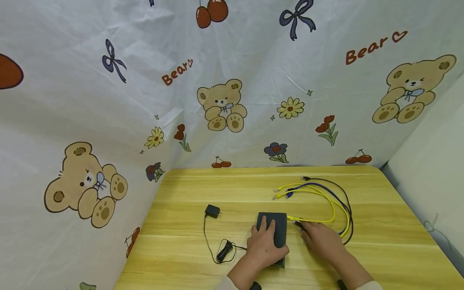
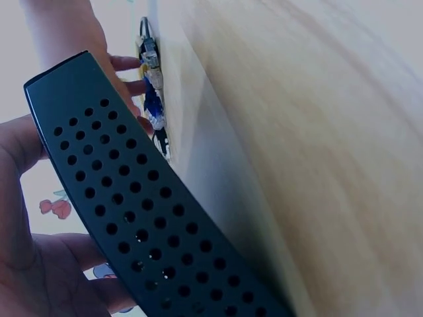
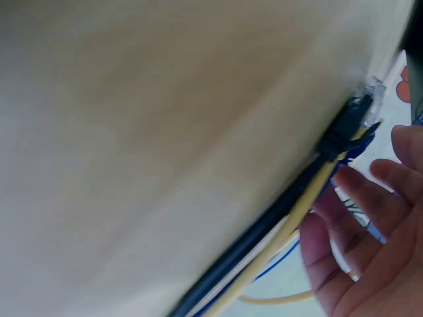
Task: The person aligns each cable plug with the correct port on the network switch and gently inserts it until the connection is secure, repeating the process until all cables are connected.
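A flat black network switch with a perforated side lies on the table. My left hand grips it, fingers spread over the top and thumb at its near right edge. The left wrist view shows the switch close up, with the left hand around it. One yellow network cable runs into its right side. Just right of it, my right hand is by the ends of the black, blue and yellow cables. In the right wrist view its fingers lie loosely beside the black cable plug, not closed round it.
The cables' far ends lie in loops at the back right. A black power adapter sits left of the switch, its cord bundled toward the switch. A bear-print cloth hangs behind the wooden table.
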Motion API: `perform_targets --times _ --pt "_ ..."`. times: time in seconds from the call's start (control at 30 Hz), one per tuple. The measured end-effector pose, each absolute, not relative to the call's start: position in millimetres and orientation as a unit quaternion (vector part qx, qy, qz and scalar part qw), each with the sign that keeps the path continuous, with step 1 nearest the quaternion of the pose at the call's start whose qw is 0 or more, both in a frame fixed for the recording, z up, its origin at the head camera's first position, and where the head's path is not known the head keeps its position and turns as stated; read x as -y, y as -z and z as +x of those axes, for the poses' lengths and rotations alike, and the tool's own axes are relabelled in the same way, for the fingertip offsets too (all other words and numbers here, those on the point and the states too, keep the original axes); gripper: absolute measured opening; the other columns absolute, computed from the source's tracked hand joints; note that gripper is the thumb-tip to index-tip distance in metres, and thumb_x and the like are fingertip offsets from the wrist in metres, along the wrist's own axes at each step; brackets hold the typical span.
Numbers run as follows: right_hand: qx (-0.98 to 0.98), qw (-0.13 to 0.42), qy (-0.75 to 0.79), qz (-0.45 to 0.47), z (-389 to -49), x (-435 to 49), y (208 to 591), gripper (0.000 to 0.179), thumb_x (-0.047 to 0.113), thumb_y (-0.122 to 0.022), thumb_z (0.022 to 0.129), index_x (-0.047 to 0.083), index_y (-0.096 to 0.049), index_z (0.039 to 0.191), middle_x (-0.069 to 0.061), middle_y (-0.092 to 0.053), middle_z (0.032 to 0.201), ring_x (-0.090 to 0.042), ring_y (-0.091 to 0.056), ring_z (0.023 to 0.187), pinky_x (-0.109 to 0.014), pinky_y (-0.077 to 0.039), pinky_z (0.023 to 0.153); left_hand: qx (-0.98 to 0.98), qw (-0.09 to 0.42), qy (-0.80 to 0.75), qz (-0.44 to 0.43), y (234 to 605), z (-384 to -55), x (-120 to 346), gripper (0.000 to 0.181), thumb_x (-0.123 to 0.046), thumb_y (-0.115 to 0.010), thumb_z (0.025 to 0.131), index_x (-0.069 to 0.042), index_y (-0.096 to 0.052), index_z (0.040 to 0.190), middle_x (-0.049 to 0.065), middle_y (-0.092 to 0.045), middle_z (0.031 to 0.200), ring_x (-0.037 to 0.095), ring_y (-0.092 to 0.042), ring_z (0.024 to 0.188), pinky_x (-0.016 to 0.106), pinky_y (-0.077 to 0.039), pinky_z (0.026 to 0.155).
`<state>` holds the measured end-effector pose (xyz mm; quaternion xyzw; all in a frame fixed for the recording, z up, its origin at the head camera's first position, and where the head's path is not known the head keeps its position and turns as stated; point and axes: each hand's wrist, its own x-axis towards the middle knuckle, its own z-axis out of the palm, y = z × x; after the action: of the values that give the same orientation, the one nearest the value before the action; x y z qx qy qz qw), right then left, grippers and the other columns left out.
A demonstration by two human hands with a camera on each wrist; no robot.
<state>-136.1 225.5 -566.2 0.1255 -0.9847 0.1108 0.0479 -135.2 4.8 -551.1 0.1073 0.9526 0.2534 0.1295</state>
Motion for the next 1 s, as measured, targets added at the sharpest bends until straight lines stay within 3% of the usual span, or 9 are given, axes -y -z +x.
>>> perform_targets --times 0.2,0.33,0.57,0.7,0.83,1.0 --pt "0.989 0.042 -0.078 0.118 -139.6 -215.5 563.1 0.038 0.034 -0.076 0.087 0.015 -0.072 0.12 -0.004 -0.073 0.086 -0.027 -0.068 0.071 -0.047 -0.05 0.056 -0.948 0.138 -0.265 0.106 550.4 -135.8 -4.1 0.085 -0.062 -0.066 0.082 -0.028 -0.039 0.155 0.007 -0.025 0.164 0.047 -0.034 0.14 0.063 -0.046 0.083" --pt "0.988 0.048 -0.082 0.122 -140.2 -212.8 564.0 0.036 0.033 -0.08 0.083 0.015 -0.075 0.113 -0.003 -0.072 0.08 -0.022 -0.065 0.063 -0.041 -0.047 0.05 -0.947 0.138 -0.27 0.107 549.8 -135.5 -3.4 0.084 -0.062 -0.066 0.082 -0.028 -0.039 0.155 0.007 -0.025 0.164 0.048 -0.033 0.141 0.064 -0.045 0.084" --pt "0.988 0.035 -0.097 0.116 -140.2 -209.5 565.3 0.035 0.03 -0.084 0.079 0.015 -0.076 0.11 -0.004 -0.075 0.092 -0.025 -0.071 0.075 -0.045 -0.053 0.058 -0.946 0.139 -0.273 0.106 549.2 -136.3 -2.2 0.085 -0.061 -0.066 0.082 -0.027 -0.04 0.154 0.008 -0.025 0.164 0.048 -0.032 0.141 0.065 -0.045 0.085" --pt "0.987 0.029 -0.107 0.115 -138.9 -206.6 564.1 0.042 0.025 -0.084 0.078 0.008 -0.073 0.116 -0.007 -0.074 0.099 -0.03 -0.07 0.084 -0.048 -0.054 0.066 -0.946 0.14 -0.273 0.105 549.0 -136.8 -2.1 0.085 -0.062 -0.066 0.082 -0.027 -0.039 0.155 0.007 -0.024 0.164 0.049 -0.031 0.141 0.065 -0.044 0.086" --pt "0.987 0.016 -0.118 0.112 -136.3 -203.5 563.4 0.034 0.021 -0.081 0.081 0.007 -0.072 0.111 -0.006 -0.07 0.095 -0.029 -0.066 0.083 -0.047 -0.053 0.067 -0.945 0.145 -0.277 0.101 547.4 -136.2 -1.9 0.085 -0.062 -0.066 0.082 -0.028 -0.039 0.155 0.007 -0.024 0.164 0.049 -0.03 0.142 0.065 -0.043 0.088" --pt "0.987 0.009 -0.123 0.105 -132.3 -202.3 565.2 0.02 0.024 -0.08 0.083 0.014 -0.075 0.098 0.002 -0.061 0.085 -0.021 -0.059 0.077 -0.042 -0.051 0.064 -0.943 0.148 -0.281 0.097 544.6 -135.1 -1.6 0.085 -0.061 -0.066 0.082 -0.028 -0.039 0.155 0.007 -0.024 0.164 0.049 -0.03 0.142 0.066 -0.043 0.088"
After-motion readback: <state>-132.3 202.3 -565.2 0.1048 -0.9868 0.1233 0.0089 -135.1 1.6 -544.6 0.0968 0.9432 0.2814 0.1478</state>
